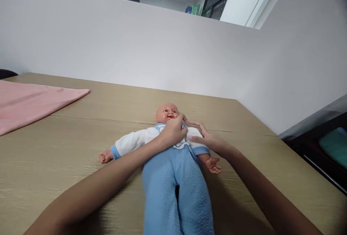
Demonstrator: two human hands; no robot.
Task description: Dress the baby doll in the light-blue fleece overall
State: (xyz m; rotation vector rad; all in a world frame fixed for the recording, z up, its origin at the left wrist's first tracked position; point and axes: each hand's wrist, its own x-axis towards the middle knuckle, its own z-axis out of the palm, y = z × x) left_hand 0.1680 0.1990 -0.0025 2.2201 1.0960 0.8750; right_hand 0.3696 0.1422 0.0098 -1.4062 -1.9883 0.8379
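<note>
both your hands were on baby doll, which lay face up on wooden table, head away from you. left hand curled at collar, fingers pinching fabric under chin, likely to work neckline. right hand lay flat and open on doll's shoulder, gripping nothing. pink cloth lay well apart, far left. doll's feet were cut off by frame; exact pinch was hard to make out.

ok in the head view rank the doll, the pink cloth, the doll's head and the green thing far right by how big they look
1. doll, largest, though its legs lie nearest the camera
2. pink cloth, cut off at the left edge, so its full size is unsure
3. green thing and doll's head look about alike; the green thing is partly cut off.
</note>
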